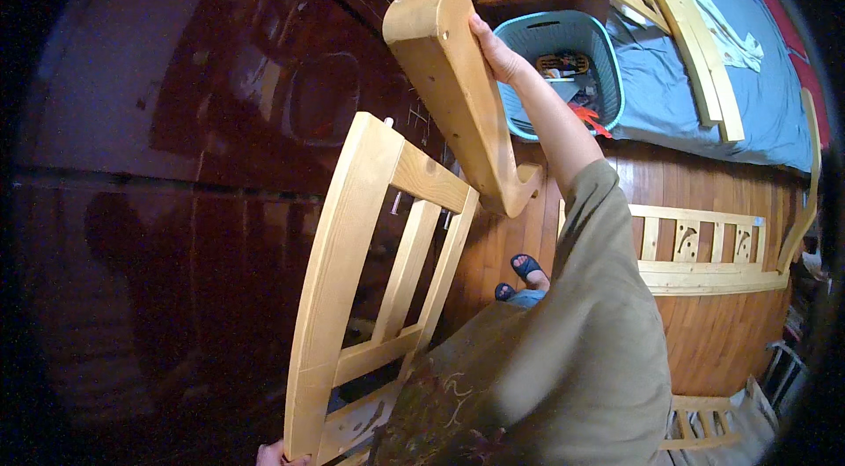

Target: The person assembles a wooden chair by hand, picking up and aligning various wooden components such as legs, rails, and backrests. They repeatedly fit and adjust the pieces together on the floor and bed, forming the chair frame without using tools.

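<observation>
My right hand (500, 52) is closed on the upper end of a thick, rounded wooden post (453, 88); most of its fingers are hidden behind the wood. The post stands tilted, its hooked foot pointing down toward the floor. Just below and left of it is a slatted wooden bed panel (343, 246), held on edge, with metal bolts and a peg sticking out of its top end. At the bottom edge of the view, my left hand (280, 454) grips the panel's lower end and is partly cut off. Post and panel overlap in view; whether they touch I cannot tell.
A dark glossy cabinet (176, 272) fills the left side. A light blue basket (607, 83) with odds and ends stands beyond my right arm. Wooden rails (687, 35) lie on a blue-covered bed (766, 105). Another slatted panel (704, 277) rests on the wooden floor (713, 330).
</observation>
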`<state>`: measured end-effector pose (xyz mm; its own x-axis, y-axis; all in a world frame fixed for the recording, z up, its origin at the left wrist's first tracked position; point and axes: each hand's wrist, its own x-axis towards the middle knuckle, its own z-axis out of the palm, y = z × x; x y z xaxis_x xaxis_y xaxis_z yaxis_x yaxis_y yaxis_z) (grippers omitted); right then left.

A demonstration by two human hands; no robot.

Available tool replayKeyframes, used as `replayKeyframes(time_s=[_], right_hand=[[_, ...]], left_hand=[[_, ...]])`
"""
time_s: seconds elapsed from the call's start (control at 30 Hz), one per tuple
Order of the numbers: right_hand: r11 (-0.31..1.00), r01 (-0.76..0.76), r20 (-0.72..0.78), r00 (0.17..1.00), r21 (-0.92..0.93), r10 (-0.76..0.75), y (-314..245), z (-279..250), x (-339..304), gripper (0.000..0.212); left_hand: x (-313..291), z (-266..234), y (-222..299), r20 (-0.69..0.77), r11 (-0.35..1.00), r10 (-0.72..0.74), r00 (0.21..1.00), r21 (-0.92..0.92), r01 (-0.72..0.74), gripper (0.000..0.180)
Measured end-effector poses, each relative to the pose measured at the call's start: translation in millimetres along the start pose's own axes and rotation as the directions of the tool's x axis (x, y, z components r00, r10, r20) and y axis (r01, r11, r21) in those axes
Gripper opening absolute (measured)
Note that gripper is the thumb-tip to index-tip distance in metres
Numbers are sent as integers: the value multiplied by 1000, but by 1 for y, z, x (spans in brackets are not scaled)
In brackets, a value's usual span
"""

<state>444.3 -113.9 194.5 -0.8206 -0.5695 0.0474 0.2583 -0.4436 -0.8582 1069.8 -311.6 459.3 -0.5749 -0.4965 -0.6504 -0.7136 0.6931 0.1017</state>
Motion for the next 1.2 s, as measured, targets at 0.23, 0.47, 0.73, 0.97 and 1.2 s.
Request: replayKeyframes(time_s=[0.23, 0.47, 0.73, 0.97, 1.2], right_hand=[[998, -69, 37, 997, -1, 69, 20, 24, -7, 66], [981, -8, 260, 964, -194, 59, 44, 27, 4, 65], [965, 17, 274, 960, -262, 58, 47, 29, 6, 61], [972, 3, 289, 955, -234, 67, 49, 22, 9, 62], [981, 24, 281, 959, -190, 31, 41, 22, 5, 72]], left_hand=[[-4, -25, 31, 1, 999, 14, 1000, 39, -15, 29], [-10, -30, 28, 1, 996, 21, 1000, 92, -21, 29], [-17, -15, 18, -14, 999, 16, 1000, 32, -16, 26], [-20, -3, 25, -9, 999, 5, 1000, -40, -6, 31], [-27, -6, 15, -1, 998, -20, 1000, 64, 20, 36]])
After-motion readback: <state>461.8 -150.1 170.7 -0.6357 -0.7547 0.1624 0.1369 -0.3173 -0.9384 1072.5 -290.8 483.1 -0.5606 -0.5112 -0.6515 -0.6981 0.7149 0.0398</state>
